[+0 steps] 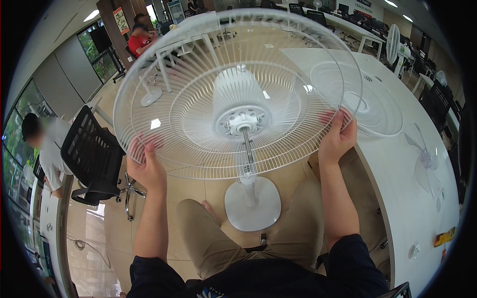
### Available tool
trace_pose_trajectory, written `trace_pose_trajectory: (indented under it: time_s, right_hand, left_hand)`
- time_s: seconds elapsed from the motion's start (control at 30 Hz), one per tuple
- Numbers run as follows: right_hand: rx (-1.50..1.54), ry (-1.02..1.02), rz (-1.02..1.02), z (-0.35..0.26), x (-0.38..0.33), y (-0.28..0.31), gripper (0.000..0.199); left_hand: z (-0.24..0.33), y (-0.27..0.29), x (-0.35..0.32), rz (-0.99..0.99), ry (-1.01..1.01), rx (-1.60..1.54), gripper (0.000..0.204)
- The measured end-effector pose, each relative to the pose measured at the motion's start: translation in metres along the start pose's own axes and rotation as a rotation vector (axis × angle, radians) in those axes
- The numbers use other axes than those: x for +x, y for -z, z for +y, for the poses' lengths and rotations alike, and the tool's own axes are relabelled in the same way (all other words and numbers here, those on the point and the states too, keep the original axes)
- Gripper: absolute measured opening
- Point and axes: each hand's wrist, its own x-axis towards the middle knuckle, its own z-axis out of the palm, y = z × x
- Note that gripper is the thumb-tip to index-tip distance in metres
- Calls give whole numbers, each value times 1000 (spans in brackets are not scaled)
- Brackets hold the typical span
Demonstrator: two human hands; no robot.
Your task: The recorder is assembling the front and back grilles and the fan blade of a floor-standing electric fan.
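A round white wire fan guard [194, 164] is held between my two hands, tilted around the motor head of a white pedestal fan. My left hand [148, 164] grips its left rim, thumb on top and fingers curled behind the wires. On the opposite rim my right hand [339, 136] closes the same way. The motor housing [239, 94] shows through the middle, its bare metal shaft [248, 144] pointing toward me. Below stands the fan's white base [253, 206] on the floor between my legs. Whether the guard touches the motor plate is hard to tell.
On the white table [397, 198] at right lie another fan guard [382, 111], a clear fan blade [425, 159], a small white round part [414, 251] and a yellow tool [443, 237]. A black chair [94, 154] and a seated person [52, 154] are at left.
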Motion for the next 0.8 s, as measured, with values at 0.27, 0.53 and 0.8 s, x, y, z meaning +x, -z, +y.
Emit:
trace_pose_trajectory:
  time_s: [0.27, 0.53, 0.8]
  right_hand:
    - [-64, 43, 1, 3, 2, 0, 16]
    - [-60, -52, -80, -3, 2, 6, 20]
    - [-295, -112, -342, -20, 7, 26, 25]
  left_hand:
    - [11, -9, -5, 73, 97, -18, 27]
    - [22, -5, -4, -29, 101, 0, 33]
    - [4, 20, -14, -26, 225, -6, 32]
